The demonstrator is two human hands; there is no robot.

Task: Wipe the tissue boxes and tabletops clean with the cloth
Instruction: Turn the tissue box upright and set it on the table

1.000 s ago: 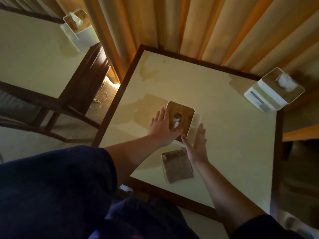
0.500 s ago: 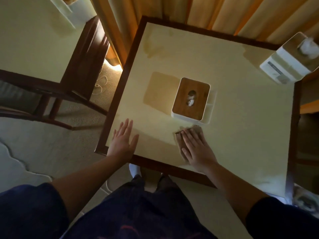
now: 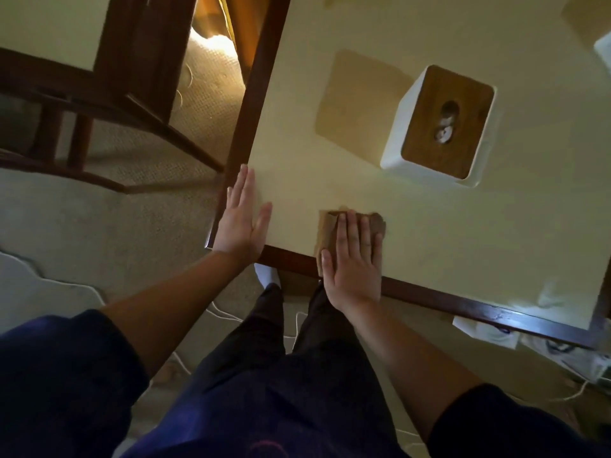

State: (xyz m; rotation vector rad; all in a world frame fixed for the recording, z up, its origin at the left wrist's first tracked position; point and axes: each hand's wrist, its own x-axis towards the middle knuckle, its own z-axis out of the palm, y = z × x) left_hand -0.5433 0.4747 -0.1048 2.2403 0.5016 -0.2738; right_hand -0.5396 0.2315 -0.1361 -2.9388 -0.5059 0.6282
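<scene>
A cream tabletop (image 3: 446, 226) with a dark wooden rim fills the upper right. On it stands a white tissue box (image 3: 439, 123) with a wooden lid and a tissue in its hole. A brown folded cloth (image 3: 329, 233) lies flat near the table's front edge. My right hand (image 3: 355, 259) presses on it with straight fingers. My left hand (image 3: 241, 219) rests flat on the table's front left corner, apart from the cloth.
A second cream table (image 3: 49, 28) with dark legs stands at the upper left, a carpet gap between. Another white box (image 3: 603, 51) shows at the right edge. White cables and a power strip (image 3: 588, 365) lie on the floor by my legs.
Both hands left the tissue box. My right hand came down flat onto the cloth and my left moved to the table's front left corner. The view tilted down and closer.
</scene>
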